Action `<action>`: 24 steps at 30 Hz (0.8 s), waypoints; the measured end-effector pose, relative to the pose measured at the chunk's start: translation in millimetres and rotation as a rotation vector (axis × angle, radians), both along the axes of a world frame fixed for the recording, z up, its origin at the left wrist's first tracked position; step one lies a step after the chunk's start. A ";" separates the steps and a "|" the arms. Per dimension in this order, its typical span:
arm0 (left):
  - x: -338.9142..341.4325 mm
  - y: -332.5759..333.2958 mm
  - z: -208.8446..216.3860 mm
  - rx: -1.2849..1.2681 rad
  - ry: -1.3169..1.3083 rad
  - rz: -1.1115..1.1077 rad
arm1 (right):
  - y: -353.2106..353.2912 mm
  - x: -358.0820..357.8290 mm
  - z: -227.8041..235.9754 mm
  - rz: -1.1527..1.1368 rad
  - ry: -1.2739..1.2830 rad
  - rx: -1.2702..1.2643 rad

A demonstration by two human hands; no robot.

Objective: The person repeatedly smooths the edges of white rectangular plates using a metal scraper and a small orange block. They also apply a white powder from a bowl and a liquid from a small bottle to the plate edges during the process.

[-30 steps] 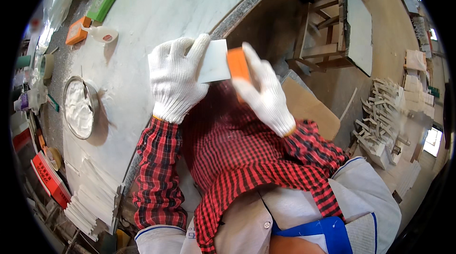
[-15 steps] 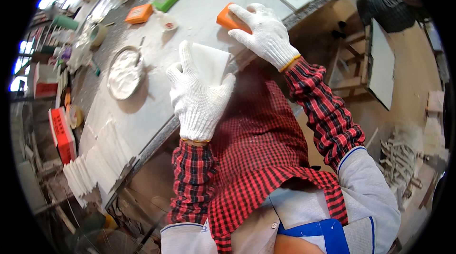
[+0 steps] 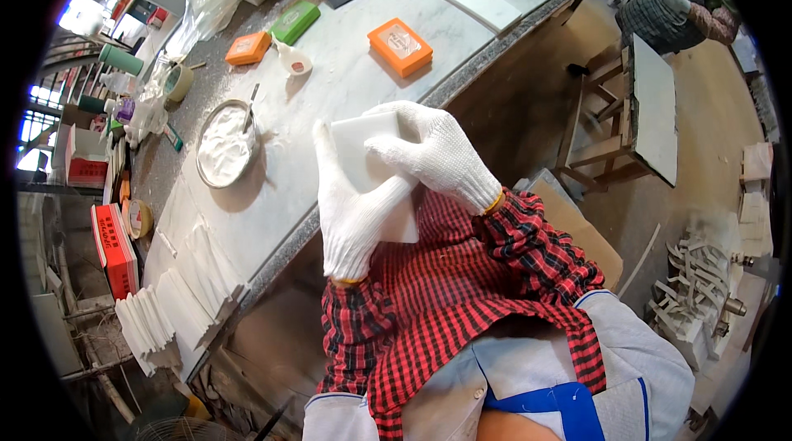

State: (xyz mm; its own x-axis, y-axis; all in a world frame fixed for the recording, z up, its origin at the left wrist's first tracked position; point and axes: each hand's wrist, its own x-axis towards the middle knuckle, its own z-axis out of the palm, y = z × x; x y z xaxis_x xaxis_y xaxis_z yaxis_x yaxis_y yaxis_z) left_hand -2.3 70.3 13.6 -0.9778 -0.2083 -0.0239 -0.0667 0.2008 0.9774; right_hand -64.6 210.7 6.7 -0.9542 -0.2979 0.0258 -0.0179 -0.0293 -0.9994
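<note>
A smooth white rectangular slab is held upright-tilted in front of my apron, off the table's near edge. My left hand, in a white knit glove, grips its left side, thumb across the face. My right hand, gloved the same way, is closed round the slab's upper right edge, its fingertips hidden. Beyond the hands, an orange rectangular block with a pale label lies on the marble-topped table. Left of the hands stands a round bowl of white paste with a utensil in it.
Another orange block, a green block and a small white squeeze bottle lie farther back. White strips are stacked at the near left corner. A wooden stand is on the right; a person is beyond it.
My right hand has let go of the orange block, left it on the table, and moved down onto the slab. The slab has come nearer to my body.
</note>
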 end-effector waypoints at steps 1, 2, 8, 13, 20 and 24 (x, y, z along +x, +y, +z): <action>4.2 0.1 3.6 0.183 0.012 -0.024 | 2.0 -1.9 2.2 0.021 -0.022 -0.013; 6.2 0.4 7.5 0.365 0.024 -0.046 | 2.7 -4.1 4.2 0.046 -0.044 -0.027; 20.4 9.8 -11.5 0.779 0.028 0.075 | -12.8 -12.9 -1.5 0.087 -0.145 -0.039; 21.9 7.1 -14.3 0.857 0.062 0.115 | -31.2 -25.6 -16.9 -0.014 -0.181 -0.158; 18.9 6.7 -12.7 0.832 0.153 0.193 | -14.1 -10.4 -27.0 -0.020 -0.500 -0.251; 18.4 10.3 -13.6 0.875 0.171 0.194 | -15.3 -3.6 -22.2 -0.044 -0.518 -0.203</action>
